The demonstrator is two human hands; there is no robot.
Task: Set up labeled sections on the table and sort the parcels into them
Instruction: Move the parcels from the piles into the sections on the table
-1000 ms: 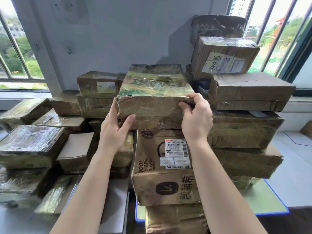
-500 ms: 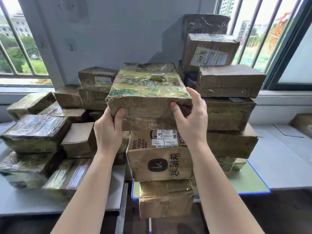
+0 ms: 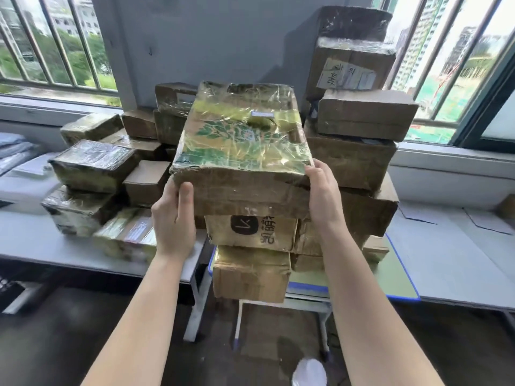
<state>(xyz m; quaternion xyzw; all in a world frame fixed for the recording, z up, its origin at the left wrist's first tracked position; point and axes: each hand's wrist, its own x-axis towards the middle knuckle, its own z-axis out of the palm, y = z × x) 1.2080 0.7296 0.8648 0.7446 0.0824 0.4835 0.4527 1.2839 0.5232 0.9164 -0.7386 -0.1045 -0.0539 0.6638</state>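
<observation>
One taped parcel (image 3: 242, 151), two hands: left hand (image 3: 172, 224) fingers (image 3: 186, 199) curl round near corner; right hand (image 3: 324, 199) grips right edge.

head view | worn on head | faces forward-down | close above stacked parcels (image 3: 351, 162) on tables (image 3: 459, 263)

Brown cardboard parcel (image 3: 245, 190) at frame centre wrapped in glossy, crinkled clear tape, matt creased cardboard box (image 3: 365, 112) at upper right, smooth pale surface (image 3: 451, 246) at right
</observation>
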